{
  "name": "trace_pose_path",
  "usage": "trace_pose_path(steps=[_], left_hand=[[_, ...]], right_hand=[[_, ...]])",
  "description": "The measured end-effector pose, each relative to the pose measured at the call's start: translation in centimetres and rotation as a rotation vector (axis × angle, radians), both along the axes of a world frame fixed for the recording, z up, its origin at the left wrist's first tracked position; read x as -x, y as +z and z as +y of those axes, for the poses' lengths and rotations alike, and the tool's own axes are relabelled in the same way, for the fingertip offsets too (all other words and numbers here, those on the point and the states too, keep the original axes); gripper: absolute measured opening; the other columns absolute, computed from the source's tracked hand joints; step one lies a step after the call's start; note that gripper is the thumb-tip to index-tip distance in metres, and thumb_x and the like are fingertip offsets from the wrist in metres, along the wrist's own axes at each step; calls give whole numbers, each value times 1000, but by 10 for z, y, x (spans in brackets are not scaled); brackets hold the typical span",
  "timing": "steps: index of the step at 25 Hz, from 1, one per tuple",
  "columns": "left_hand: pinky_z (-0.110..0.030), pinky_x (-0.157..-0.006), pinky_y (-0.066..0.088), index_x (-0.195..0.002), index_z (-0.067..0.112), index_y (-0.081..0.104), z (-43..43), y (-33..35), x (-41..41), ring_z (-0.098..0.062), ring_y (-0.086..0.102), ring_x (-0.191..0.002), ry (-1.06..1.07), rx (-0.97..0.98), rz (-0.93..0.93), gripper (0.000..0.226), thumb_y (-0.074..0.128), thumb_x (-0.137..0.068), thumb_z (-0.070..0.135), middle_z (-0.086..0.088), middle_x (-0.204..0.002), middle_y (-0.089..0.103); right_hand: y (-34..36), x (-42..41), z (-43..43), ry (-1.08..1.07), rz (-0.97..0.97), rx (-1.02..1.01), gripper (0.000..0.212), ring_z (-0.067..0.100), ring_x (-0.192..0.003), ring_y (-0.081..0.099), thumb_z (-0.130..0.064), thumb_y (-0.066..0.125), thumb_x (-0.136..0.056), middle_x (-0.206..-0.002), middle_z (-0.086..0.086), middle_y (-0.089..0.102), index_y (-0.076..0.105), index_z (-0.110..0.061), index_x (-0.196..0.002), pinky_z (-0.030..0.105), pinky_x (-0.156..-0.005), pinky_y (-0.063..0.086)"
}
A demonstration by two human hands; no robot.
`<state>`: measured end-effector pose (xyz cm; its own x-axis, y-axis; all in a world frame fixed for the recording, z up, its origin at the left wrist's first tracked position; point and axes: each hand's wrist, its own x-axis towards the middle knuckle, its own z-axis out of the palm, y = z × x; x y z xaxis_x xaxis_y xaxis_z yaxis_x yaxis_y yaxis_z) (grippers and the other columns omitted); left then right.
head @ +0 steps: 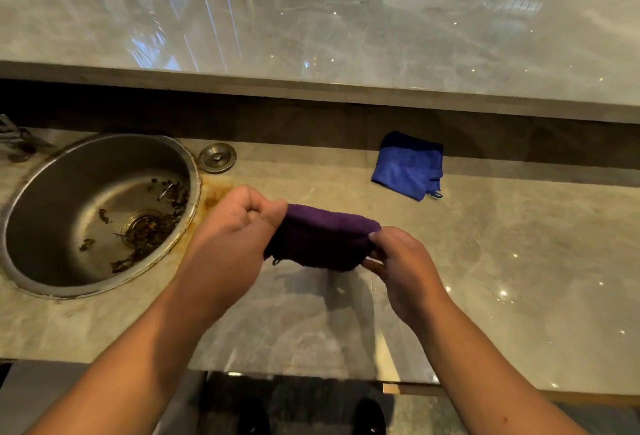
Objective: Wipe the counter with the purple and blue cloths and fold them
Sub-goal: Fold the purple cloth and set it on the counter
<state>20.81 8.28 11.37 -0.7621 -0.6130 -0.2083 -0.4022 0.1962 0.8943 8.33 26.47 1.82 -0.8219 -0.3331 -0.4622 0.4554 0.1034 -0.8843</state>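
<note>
Both hands pinch the purple cloth (323,239) above the counter (502,244) — left hand (230,237) fisted on one end, right hand (403,266) fingertips apparently nipping the other. Blue cloth (408,166) lies folded beyond.

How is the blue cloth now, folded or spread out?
Folded. The blue cloth lies as a compact layered square on the counter, its edges stacked at the front.

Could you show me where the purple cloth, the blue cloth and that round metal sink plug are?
purple cloth (323,239): head view, middle of the fabric stretched between both hands.
blue cloth (405,166): head view, centre of its folded top face.
sink plug (217,157): head view, its centre knob.
</note>
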Motion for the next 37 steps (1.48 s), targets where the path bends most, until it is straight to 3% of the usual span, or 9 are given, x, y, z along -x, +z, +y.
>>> trace_pose_path(steps=[3,6,10,18,23,26,29,33,37], left_hand=[[-35,-69,52,-94,8,55,-9,3,0,-11,63,-66,6,-352,4,26,53,-106,32,2,-69,67],[-52,-89,52,-106,10,54,-18,-7,-2,-33,61,-94,16,-793,40,19,65,-96,22,-15,-97,62],[-47,-98,51,-119,5,61,-9,-12,1,-36,64,-101,99,-1058,-74,41,73,-90,30,-23,-110,65],[-28,-62,53,-103,17,59,17,46,34,-16,66,-72,-57,-921,338,26,62,-84,1,-7,-93,70],[-29,-60,52,-106,19,61,33,67,38,-18,64,-70,-173,-968,388,29,67,-85,1,-6,-94,72],[-30,-63,56,-99,21,66,28,72,32,-16,69,-71,-182,-955,447,22,64,-86,3,-4,-95,75],[-25,-62,59,-92,23,71,18,74,25,-12,70,-69,-100,-913,484,22,64,-83,4,-2,-90,76],[-22,-65,56,-93,25,73,9,77,15,-11,68,-72,-85,-904,526,25,62,-82,5,-1,-93,74],[-26,-69,60,-95,24,77,-8,67,4,-14,73,-77,-3,-873,501,33,61,-82,-1,-3,-99,78]], right_hand=[[14,13,6,-61,-135,215,14,22,-80,66,-6,57,-99,-81,8,64,62,-10,-87,43,-83,54],[32,18,9,10,-219,366,15,32,-99,70,-9,58,-100,-106,21,70,66,-4,-112,47,-91,54],[57,21,8,282,-79,356,7,29,-90,64,-14,64,-89,-97,17,63,65,-13,-96,44,-84,51],[24,0,18,114,-249,384,16,16,-69,54,-22,69,-80,-76,2,63,57,-23,-69,37,-72,39],[2,-42,-11,299,-363,176,52,26,-109,66,-61,58,-90,-115,7,78,78,-19,-112,44,-96,50],[3,-50,-20,289,-454,288,69,29,-129,63,-74,51,-94,-139,15,70,74,-20,-132,49,-114,45],[9,-41,-17,126,-509,475,74,34,-135,61,-63,59,-93,-144,20,66,60,-12,-146,51,-115,48],[15,-35,-14,65,-560,550,45,32,-117,73,-38,66,-95,-114,14,79,67,-8,-128,51,-106,53],[14,-27,-3,24,-514,425,49,32,-126,68,-18,71,-88,-132,17,74,66,-3,-135,49,-112,50]])
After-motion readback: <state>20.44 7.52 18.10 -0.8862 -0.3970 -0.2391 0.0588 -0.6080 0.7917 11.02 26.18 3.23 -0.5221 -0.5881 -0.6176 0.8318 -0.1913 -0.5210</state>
